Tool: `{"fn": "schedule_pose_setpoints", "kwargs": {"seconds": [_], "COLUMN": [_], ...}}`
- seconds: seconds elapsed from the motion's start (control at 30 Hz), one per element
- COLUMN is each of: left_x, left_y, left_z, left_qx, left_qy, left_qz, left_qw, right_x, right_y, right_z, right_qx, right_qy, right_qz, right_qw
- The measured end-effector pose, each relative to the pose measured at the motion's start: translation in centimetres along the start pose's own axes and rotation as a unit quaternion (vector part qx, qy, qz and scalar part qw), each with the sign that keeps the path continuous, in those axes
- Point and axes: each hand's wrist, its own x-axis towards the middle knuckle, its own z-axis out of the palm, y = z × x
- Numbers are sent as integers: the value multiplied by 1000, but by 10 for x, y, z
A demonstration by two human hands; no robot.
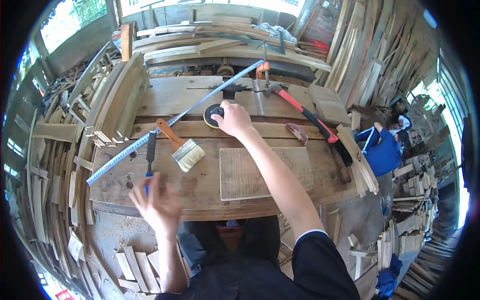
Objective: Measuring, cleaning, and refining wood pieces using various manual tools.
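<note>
My right hand grips a round black disc with a yellow edge. My left hand is motion-blurred, fingers apart, by the blue handle of a dark-bladed tool. A wooden-handled brush lies right of that tool. A long tape stretches diagonally across the workbench. A rectangular board lies under my right forearm. Right of it are a small reddish piece, a red-and-black hammer and dark wooden-handled tools. An orange clamp stands at the back.
Stacked planks flank the bench on the left, with loose strips along its right end. Timber piles line the back and both sides. A person in blue crouches at the right. Wood offcuts litter the floor.
</note>
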Motion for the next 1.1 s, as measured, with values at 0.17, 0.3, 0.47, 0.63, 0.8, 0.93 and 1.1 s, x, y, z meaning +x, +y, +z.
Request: {"fn": "schedule_pose_setpoints", "kwargs": {"seconds": [0.17, 0.3, 0.47, 0.63, 0.8, 0.93, 1.1], "left_x": [-15, -25, -20, 43, 29, 9, 12], "left_y": [55, 55, 56, 60, 54, 64, 67], "left_z": [23, 48, 52, 50, 72, 54, 60], "left_qx": [-168, -159, -138, -192, -264, -224, -235], "left_qy": [-173, -190, -265, -328, -376, -352, -345], "left_qz": [138, 133, 147, 179, 209, 185, 185], "left_qw": [961, 960, 943, 907, 863, 890, 890], "right_x": [-62, -144, -179, -195, -219, -226, -225], "right_y": [-25, -41, -25, -15, -33, 10, 51], "right_z": [-46, -65, -62, -71, -56, -81, -89], "right_qx": [80, 118, 104, 64, 42, -40, -100], "right_qy": [55, 96, 145, 194, 223, 297, 329], "right_qz": [-64, -133, -84, -56, -54, 44, 114], "right_qw": [993, 979, 980, 977, 972, 953, 932]}}
